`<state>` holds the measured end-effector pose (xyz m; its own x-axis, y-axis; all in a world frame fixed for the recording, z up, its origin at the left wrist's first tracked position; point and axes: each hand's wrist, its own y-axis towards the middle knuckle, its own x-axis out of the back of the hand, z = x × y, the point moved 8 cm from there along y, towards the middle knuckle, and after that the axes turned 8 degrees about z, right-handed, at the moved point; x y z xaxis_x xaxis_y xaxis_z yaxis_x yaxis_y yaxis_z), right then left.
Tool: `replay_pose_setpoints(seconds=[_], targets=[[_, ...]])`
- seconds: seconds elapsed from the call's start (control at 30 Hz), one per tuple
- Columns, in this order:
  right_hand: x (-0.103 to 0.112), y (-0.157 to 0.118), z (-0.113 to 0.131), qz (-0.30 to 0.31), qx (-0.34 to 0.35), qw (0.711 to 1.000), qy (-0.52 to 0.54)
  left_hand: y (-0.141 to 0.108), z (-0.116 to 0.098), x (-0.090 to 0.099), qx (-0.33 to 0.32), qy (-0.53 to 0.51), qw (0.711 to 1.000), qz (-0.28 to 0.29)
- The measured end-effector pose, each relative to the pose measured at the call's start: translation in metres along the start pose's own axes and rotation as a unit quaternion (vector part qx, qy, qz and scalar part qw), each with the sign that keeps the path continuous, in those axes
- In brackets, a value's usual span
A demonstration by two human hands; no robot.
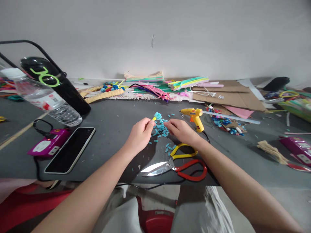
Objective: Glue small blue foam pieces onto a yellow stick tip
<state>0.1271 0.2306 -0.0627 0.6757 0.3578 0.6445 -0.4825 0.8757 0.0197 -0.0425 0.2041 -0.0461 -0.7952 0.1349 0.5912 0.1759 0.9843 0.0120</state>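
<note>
My left hand (142,132) is closed, with thumb and forefinger pinching a small blue flower (157,116) by its yellow stem. Its blue petals look like short fuzzy pieces bunched together. My right hand (179,128) hovers just right of it with the fingers pressed together; whatever they may hold is too small to make out. Between and below the hands, short blue cut pieces (161,129) lie scattered on the dark table (109,139). Close to my right forearm rest large scissors (173,163) with one yellow and one red handle, blades apart.
A yellow glue gun (194,117) with a long glue stick lies beyond my right hand. Pipe cleaners (189,82) and cardboard (225,94) line the wall. Leftward are a phone (70,150), a purple power strip (52,142), a water bottle (46,98) and a black flask (63,87).
</note>
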Motion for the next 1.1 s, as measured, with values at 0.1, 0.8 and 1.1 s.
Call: replay_pose_setpoints(seconds=[0.1, 0.8, 1.1], targets=[[0.001, 0.0, -0.001, -0.014, 0.006, 1.0, 0.008, -0.001, 0.0, -0.001, 0.003, -0.006, 1.0, 0.007], [-0.014, -0.006, 0.014, -0.026, 0.047, 0.965, 0.258, -0.009, -0.014, -0.009, -0.02, -0.025, 0.999, 0.024], [-0.015, -0.007, 0.025, 0.021, 0.061, 0.941, 0.333, -0.01, -0.018, -0.012, -0.031, -0.04, 0.998, 0.041]])
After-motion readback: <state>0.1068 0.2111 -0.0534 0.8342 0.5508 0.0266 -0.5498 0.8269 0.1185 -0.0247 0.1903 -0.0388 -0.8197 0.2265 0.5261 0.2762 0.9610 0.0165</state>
